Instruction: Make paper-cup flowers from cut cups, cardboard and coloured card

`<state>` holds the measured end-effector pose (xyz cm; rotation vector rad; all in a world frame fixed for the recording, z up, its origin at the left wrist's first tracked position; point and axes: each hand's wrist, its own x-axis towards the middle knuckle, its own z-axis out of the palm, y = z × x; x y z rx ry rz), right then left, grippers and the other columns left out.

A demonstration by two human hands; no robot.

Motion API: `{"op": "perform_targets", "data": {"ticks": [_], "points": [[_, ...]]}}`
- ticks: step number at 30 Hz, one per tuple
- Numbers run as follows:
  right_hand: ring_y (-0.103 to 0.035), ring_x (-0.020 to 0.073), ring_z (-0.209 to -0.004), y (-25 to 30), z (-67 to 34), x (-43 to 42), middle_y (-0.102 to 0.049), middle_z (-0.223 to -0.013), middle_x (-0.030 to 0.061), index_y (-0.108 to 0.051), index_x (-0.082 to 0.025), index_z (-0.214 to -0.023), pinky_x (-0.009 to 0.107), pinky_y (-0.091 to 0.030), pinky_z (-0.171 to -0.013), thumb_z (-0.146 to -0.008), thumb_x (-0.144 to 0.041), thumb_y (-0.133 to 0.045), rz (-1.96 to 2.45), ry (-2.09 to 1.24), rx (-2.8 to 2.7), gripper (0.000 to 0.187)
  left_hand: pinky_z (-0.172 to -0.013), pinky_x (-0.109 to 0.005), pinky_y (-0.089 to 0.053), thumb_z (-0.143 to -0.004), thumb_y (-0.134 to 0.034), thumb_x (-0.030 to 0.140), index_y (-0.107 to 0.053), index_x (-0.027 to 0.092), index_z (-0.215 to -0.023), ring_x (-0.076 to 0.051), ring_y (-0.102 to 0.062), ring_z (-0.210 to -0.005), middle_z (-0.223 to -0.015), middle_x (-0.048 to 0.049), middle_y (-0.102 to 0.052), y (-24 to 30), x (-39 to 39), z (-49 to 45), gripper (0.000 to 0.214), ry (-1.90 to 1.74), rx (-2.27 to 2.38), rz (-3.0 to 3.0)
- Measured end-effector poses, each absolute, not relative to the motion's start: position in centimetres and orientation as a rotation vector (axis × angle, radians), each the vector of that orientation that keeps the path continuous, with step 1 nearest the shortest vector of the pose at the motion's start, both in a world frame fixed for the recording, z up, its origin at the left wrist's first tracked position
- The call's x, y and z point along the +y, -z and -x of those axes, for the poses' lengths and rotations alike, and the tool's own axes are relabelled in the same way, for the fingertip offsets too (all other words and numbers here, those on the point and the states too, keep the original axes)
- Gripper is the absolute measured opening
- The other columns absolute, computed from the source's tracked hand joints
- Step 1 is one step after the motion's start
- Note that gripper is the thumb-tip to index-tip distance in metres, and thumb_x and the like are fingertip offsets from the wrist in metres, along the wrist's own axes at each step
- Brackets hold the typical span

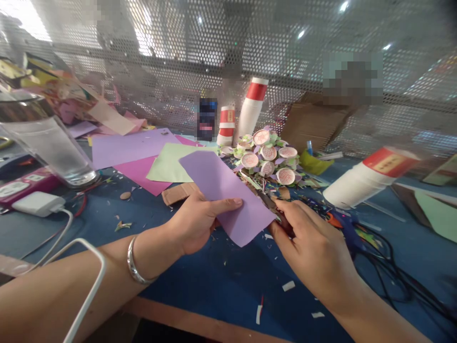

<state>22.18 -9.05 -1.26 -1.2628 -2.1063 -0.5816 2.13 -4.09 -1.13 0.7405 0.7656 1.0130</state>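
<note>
My left hand (198,221) pinches a purple sheet of paper (228,190), thumb on top and fingers beneath. Along the sheet's right edge run the dark blades of scissors (266,199), partly hidden behind the paper. My right hand (310,238) is closed around their handles at the sheet's lower right corner. Just beyond the paper sits a heap of small round pieces with pink-printed faces (268,153), trimmed with green and purple paper bits. A light green sheet (171,164) lies partly under the purple one.
Purple (132,147) and magenta paper (143,174) lie at left, near a glass of water (53,147) and a power strip (32,186). Stacked paper cups (371,176) lean at right, above black cables (389,267). Paper scraps litter the blue tabletop (214,290); a perforated metal screen (171,71) stands behind.
</note>
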Motion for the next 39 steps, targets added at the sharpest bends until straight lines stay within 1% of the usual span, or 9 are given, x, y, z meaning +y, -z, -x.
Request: {"op": "perform_targets", "data": {"ticks": [4, 7, 11, 16, 21, 24, 28, 33, 39], "points": [[-0.068, 0.0207, -0.07, 1.2, -22.2, -9.1, -0.069, -0.083, 0.0087, -0.067, -0.008, -0.107, 0.032, -0.051, -0.065, -0.1, -0.025, -0.057, 1.256, 0.528, -2.088, 0.021, -0.073, -0.029, -0.057, -0.066, -0.091, 0.015, -0.077, 0.012, -0.094, -0.018, -0.072, -0.081, -0.093, -0.0078, -0.079, 0.7, -3.5, -1.7, 0.031, -1.072, 0.772, -0.719], [-0.061, 0.0154, -0.061, 0.8, -22.5, -9.1, -0.064, -0.074, 0.0028, -0.068, -0.012, -0.099, 0.028, -0.048, -0.059, -0.099, -0.034, -0.063, 1.303, 0.387, -2.016, 0.023, -0.073, -0.028, -0.055, -0.066, -0.088, 0.011, -0.076, 0.012, -0.086, -0.017, -0.071, -0.078, -0.087, -0.0066, -0.078, 0.2, -2.5, -0.9, 0.023, -1.175, 0.8, -0.707], [-0.053, 0.0108, -0.052, 0.2, -22.7, -9.2, -0.059, -0.064, -0.0024, -0.069, -0.018, -0.093, 0.023, -0.043, -0.049, -0.097, -0.043, -0.063, 1.423, -0.03, -1.889, 0.026, -0.075, -0.03, -0.056, -0.067, -0.083, 0.01, -0.075, 0.01, -0.075, -0.017, -0.07, -0.073, -0.078, -0.0071, -0.076, -0.2, -1.6, 0.0, 0.011, -1.177, 0.742, -0.831], [-0.053, 0.0115, -0.054, -0.2, -21.9, -9.6, -0.061, -0.064, -0.0028, -0.069, -0.02, -0.091, 0.022, -0.044, -0.049, -0.091, -0.046, -0.07, 1.419, -0.411, -1.768, 0.025, -0.069, -0.029, -0.055, -0.061, -0.085, 0.009, -0.074, 0.01, -0.067, -0.017, -0.068, -0.067, -0.07, -0.0071, -0.074, 0.3, -2.5, -0.9, 0.013, -0.996, 0.738, -0.915], [-0.054, 0.0126, -0.058, 0.2, -21.4, -9.7, -0.065, -0.067, -0.0007, -0.07, -0.02, -0.088, 0.024, -0.045, -0.053, -0.09, -0.039, -0.07, 1.388, -0.379, -1.776, 0.02, -0.078, -0.029, -0.056, -0.07, -0.086, 0.016, -0.078, 0.013, -0.08, -0.017, -0.071, -0.077, -0.082, -0.0076, -0.077, 0.7, -3.4, -1.4, 0.013, -0.895, 0.577, -1.047], [-0.055, 0.0128, -0.059, 0.4, -21.3, -9.7, -0.066, -0.069, -0.0003, -0.071, -0.02, -0.089, 0.025, -0.046, -0.055, -0.09, -0.038, -0.069, 1.392, -0.382, -1.774, 0.019, -0.07, -0.027, -0.054, -0.073, -0.085, 0.02, -0.077, 0.013, -0.078, -0.016, -0.069, -0.071, -0.08, -0.0066, -0.077, 0.5, -3.5, -1.3, 0.011, -0.915, 0.579, -1.032], [-0.052, 0.0124, -0.059, 0.3, -20.9, -9.8, -0.064, -0.07, 0.0, -0.07, -0.02, -0.088, 0.025, -0.044, -0.054, -0.092, -0.041, -0.068, 1.385, -0.532, -1.75, 0.022, -0.057, -0.023, -0.049, -0.069, -0.084, 0.016, -0.074, 0.011, -0.07, -0.014, -0.067, -0.062, -0.071, -0.0057, -0.074, 0.2, -3.4, -1.5, 0.011, -0.952, 0.66, -0.94], [-0.045, 0.0103, -0.057, 0.4, -20.8, -9.7, -0.052, -0.066, -0.0022, -0.068, -0.019, -0.085, 0.024, -0.035, -0.051, -0.089, -0.05, -0.072, 1.333, -0.812, -1.627, 0.032, -0.059, -0.023, -0.048, -0.065, -0.073, 0.007, -0.07, 0.009, -0.069, -0.013, -0.065, -0.06, -0.067, -0.0057, -0.071, 0.1, -2.7, -1.6, 0.006, -1.008, 0.883, -0.78], [-0.021, 0.0062, -0.05, 0.7, -21.2, -10.0, -0.033, -0.063, -0.0067, -0.067, -0.019, -0.087, 0.025, -0.014, -0.044, -0.092, -0.057, -0.067, 1.182, -1.257, -1.438, 0.038, -0.063, -0.027, -0.051, -0.066, -0.07, 0.01, -0.068, 0.01, -0.071, -0.015, -0.066, -0.061, -0.068, -0.0076, -0.071, 0.0, -2.4, -1.3, 0.006, -1.025, 0.834, -0.813]]}}
